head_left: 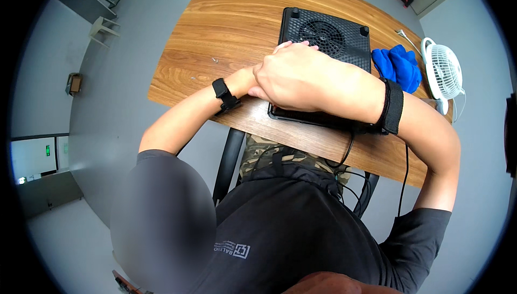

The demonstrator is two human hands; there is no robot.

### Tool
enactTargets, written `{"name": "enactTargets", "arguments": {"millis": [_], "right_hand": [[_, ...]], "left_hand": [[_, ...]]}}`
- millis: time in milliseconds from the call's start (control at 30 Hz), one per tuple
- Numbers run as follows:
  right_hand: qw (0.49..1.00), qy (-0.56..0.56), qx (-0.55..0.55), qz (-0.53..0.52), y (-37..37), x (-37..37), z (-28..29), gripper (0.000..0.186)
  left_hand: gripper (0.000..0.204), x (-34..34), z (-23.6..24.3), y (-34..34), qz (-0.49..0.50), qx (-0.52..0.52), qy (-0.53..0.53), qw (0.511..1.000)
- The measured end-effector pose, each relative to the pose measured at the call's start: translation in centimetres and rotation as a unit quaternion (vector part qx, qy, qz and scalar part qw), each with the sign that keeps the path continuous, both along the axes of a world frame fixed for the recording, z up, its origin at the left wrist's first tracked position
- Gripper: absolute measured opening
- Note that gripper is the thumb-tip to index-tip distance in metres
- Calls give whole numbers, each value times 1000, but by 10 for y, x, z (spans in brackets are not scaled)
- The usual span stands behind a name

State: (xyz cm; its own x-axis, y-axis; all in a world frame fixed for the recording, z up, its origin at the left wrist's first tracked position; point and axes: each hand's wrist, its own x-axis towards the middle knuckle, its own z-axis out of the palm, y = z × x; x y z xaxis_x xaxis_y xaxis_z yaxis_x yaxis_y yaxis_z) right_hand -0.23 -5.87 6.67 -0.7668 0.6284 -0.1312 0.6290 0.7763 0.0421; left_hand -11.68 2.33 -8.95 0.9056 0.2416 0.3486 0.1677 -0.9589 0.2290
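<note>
A black flat appliance [353,43] with a round fan grille and stubby corner feet lies underside up near the table's front edge. Over its left part my two hands meet. My right hand [296,76] is on top, its fingers curled down and closed; whatever they hold, if anything, is hidden beneath. Largely covered by it is my left hand [250,81], reaching in from the left. A few fingertips show at the far side of the right hand, just below the grille. Each wrist wears a black strap.
The wooden table [231,14] has small screw-like bits [215,60] on its left. Blue cloth [398,68] bunches beside the appliance, with a white fan [444,70] at the right edge. A dark cable [350,151] hangs over the front edge towards my lap.
</note>
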Motion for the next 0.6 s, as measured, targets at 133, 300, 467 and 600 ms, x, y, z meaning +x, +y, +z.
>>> {"name": "enactTargets", "arguments": {"millis": [133,300,467,600], "right_hand": [[998,-23,52,5,-5,3,3,33],[976,-70,186,90,-9,8,0,29],[990,-52,121,39,-3,3,-27,36],[998,-19,19,53,-2,7,5,30]], "left_hand": [[85,-5,2,0,-38,-62,21,997],[83,-9,-5,2,-34,-79,27,996],[81,-3,-16,7,-9,-24,45,999],[86,-1,-7,4,-4,27,79,997]]}}
